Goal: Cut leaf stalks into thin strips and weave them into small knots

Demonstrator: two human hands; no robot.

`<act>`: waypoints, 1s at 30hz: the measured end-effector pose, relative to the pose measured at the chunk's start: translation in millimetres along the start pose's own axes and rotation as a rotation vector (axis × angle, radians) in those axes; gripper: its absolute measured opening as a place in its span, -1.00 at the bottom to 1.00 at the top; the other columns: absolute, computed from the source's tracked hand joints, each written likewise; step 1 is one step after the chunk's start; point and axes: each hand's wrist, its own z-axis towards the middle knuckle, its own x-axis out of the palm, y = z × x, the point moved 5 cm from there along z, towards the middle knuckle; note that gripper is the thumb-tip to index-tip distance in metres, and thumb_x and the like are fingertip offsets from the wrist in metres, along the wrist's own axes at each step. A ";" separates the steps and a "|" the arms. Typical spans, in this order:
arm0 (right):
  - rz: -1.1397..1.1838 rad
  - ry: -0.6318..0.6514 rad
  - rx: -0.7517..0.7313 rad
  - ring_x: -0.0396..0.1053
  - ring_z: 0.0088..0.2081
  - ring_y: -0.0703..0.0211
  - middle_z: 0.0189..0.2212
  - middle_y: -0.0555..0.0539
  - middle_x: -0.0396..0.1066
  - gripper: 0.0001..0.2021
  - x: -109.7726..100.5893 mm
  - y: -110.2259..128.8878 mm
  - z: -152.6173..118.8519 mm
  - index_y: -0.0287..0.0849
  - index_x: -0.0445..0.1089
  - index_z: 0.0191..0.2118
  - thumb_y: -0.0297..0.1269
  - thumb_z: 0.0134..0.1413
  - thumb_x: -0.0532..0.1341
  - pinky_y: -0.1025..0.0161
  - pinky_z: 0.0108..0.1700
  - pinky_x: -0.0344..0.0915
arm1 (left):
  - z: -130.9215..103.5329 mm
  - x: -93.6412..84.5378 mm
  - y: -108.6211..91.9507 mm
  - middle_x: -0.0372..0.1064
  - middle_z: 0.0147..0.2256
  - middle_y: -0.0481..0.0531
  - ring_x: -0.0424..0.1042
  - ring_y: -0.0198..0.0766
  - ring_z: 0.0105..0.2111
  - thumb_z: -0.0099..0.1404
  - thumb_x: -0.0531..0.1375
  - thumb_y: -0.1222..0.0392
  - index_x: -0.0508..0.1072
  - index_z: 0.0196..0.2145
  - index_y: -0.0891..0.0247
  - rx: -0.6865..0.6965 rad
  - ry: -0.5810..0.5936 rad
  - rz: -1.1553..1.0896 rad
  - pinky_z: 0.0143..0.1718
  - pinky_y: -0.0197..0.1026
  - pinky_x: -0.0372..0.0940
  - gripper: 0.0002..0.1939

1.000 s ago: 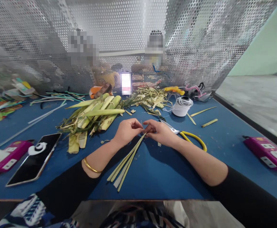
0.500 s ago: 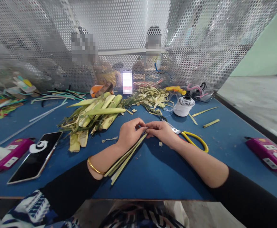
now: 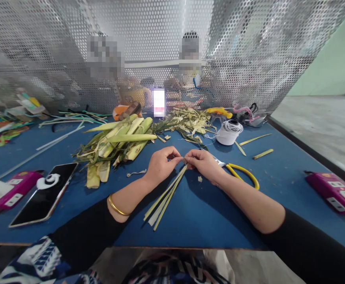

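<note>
My right hand (image 3: 202, 163) pinches the upper end of a small bundle of pale green corn husk strips (image 3: 169, 193), which fan out toward the table's front edge. Close against it, my left hand (image 3: 164, 163) has thumb and forefinger pressed together at the same end; what lies between those fingertips is too small to make out. Scissors with yellow handles (image 3: 243, 173) lie partly behind my right hand. A heap of green corn husks (image 3: 125, 138) sits beyond my left hand. Beyond my right hand stands a spool of white thread (image 3: 228, 134).
A black phone (image 3: 46, 197) and a magenta power strip (image 3: 15, 189) lie at left, another magenta power strip (image 3: 335, 191) at right. A lit phone (image 3: 158, 102) stands before the perforated metal screen (image 3: 149, 43). Dry husk scraps (image 3: 190, 120) lie at the back, with people behind the screen.
The strips' loose ends have swung to the right, away from my left forearm. My right hand has shifted slightly right, with the bundle's upper end; the fingertips remain close together.
</note>
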 end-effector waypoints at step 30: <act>0.198 0.234 -0.092 0.38 -0.45 0.27 -0.52 0.05 0.35 -0.75 8.2 13.8 -6.7 -0.18 0.28 -0.47 -0.09 0.00 0.23 0.27 -0.29 0.25 | -2.9 20.2 20.5 0.36 -0.49 -0.06 0.22 -0.45 -0.67 0.17 0.14 0.24 0.22 -0.46 0.24 -0.519 0.125 -0.937 -0.64 -0.35 0.09 -0.88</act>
